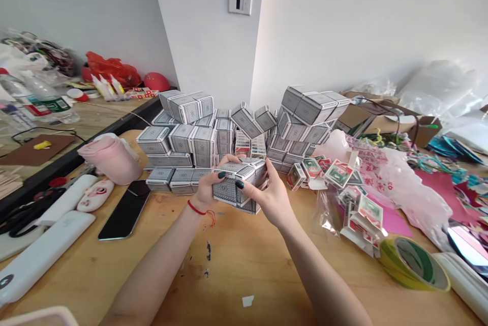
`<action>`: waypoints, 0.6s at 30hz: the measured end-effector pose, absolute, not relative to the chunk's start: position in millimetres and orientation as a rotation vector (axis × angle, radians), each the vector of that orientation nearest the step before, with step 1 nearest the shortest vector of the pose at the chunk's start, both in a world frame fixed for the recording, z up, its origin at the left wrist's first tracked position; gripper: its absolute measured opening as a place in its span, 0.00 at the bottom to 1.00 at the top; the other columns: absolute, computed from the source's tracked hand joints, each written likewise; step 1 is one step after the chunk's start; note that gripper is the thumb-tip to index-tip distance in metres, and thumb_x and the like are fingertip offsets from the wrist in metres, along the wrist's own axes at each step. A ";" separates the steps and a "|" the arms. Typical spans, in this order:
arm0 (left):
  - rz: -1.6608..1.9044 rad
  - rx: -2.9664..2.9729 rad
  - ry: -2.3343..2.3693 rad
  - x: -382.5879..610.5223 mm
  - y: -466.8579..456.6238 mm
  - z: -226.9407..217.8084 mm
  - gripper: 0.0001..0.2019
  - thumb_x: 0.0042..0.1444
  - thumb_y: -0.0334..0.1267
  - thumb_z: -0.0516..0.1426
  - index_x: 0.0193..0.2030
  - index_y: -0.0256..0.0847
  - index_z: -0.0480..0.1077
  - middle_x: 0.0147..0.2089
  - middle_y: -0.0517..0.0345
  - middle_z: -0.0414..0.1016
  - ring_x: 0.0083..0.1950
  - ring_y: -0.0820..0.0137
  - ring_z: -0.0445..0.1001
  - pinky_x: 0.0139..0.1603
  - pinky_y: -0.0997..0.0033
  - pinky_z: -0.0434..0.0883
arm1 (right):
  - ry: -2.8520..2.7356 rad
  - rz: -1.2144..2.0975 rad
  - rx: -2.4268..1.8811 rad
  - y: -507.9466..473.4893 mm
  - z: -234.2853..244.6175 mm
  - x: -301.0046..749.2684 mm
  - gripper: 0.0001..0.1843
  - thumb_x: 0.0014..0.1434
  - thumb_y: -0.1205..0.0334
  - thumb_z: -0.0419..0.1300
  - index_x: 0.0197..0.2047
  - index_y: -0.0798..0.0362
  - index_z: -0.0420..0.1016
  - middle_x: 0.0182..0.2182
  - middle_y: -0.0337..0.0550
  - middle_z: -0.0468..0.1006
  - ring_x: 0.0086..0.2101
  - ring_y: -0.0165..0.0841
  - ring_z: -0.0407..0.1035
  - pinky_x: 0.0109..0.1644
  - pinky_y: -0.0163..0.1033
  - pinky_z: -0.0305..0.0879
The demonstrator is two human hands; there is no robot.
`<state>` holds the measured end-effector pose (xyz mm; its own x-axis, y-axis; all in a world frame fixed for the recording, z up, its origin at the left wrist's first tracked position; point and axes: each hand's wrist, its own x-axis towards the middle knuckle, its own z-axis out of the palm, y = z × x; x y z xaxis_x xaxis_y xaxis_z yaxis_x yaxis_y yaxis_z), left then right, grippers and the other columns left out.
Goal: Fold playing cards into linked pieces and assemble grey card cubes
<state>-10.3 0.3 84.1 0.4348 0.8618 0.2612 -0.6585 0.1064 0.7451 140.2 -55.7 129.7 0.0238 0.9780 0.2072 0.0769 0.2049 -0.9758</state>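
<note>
Between my two hands is a block of boxes made of grey patterned playing cards [244,186], held above the wooden table. My left hand [209,186] grips its left side, thumb on the near face and fingers behind. My right hand [269,191] closes on its right side, thumb pressed on the front. Behind it stand piles of similar card blocks: a left pile [192,138] several layers high and a right pile [301,122]. A tilted pair of card boxes [253,120] rests between the piles. The far fingers are partly hidden by the block.
A black phone [125,210] and a pink roll of cloth [110,158] lie left. Opened card packets [339,173], a pink-printed plastic bag [396,178] and a roll of yellow tape [414,265] lie right. A white paper scrap [247,301] is near the front.
</note>
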 end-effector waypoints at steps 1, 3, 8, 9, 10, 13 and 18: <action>1.141 0.932 0.262 -9.5 -0.1 84.6 0.18 0.41 0.40 0.58 0.41 0.42 0.67 0.49 0.53 0.72 0.55 0.54 0.68 0.55 0.56 0.64 | -1.319 0.976 -1.135 -55.2 126.5 139.4 0.48 0.42 0.50 0.67 0.62 0.55 0.53 0.53 0.53 0.68 0.54 0.45 0.62 0.56 0.48 0.61; 1.139 0.945 0.262 -8.3 -0.6 85.1 0.18 0.40 0.41 0.58 0.41 0.42 0.68 0.49 0.53 0.72 0.55 0.53 0.67 0.54 0.55 0.64 | -1.295 0.942 -1.163 -54.4 119.7 137.8 0.52 0.40 0.49 0.68 0.63 0.56 0.49 0.56 0.55 0.65 0.56 0.46 0.59 0.57 0.49 0.59; 1.141 0.951 0.265 -6.7 -0.4 82.1 0.19 0.41 0.45 0.58 0.42 0.43 0.68 0.47 0.53 0.73 0.55 0.52 0.67 0.53 0.53 0.64 | -1.308 0.845 -1.234 -55.0 110.1 135.9 0.54 0.40 0.50 0.68 0.64 0.55 0.44 0.57 0.56 0.61 0.58 0.47 0.55 0.58 0.51 0.58; 1.140 0.957 0.265 -6.4 -0.2 81.4 0.19 0.41 0.45 0.58 0.42 0.43 0.68 0.47 0.52 0.73 0.55 0.51 0.67 0.53 0.52 0.64 | -1.317 0.820 -1.242 -55.5 110.6 135.7 0.53 0.41 0.51 0.68 0.64 0.55 0.45 0.57 0.56 0.62 0.58 0.47 0.55 0.57 0.51 0.58; 1.140 0.966 0.266 -6.1 0.1 80.9 0.19 0.42 0.46 0.57 0.42 0.43 0.68 0.47 0.52 0.73 0.56 0.51 0.66 0.53 0.52 0.64 | -1.328 0.802 -1.243 -56.1 112.0 135.4 0.52 0.41 0.51 0.68 0.64 0.55 0.46 0.56 0.56 0.63 0.57 0.47 0.56 0.57 0.50 0.59; 1.153 0.995 0.256 -6.1 1.6 80.3 0.19 0.42 0.47 0.57 0.42 0.42 0.69 0.49 0.50 0.72 0.57 0.50 0.65 0.55 0.51 0.62 | -1.342 0.801 -1.214 -57.9 120.0 134.7 0.46 0.42 0.52 0.67 0.61 0.56 0.52 0.53 0.55 0.66 0.54 0.45 0.61 0.54 0.47 0.63; 1.146 1.040 0.241 -10.1 4.4 81.4 0.19 0.42 0.43 0.56 0.43 0.40 0.69 0.53 0.49 0.69 0.58 0.50 0.64 0.57 0.52 0.60 | -1.341 0.917 -1.168 -59.0 134.2 135.6 0.34 0.42 0.56 0.66 0.52 0.55 0.62 0.46 0.51 0.73 0.45 0.41 0.69 0.49 0.44 0.67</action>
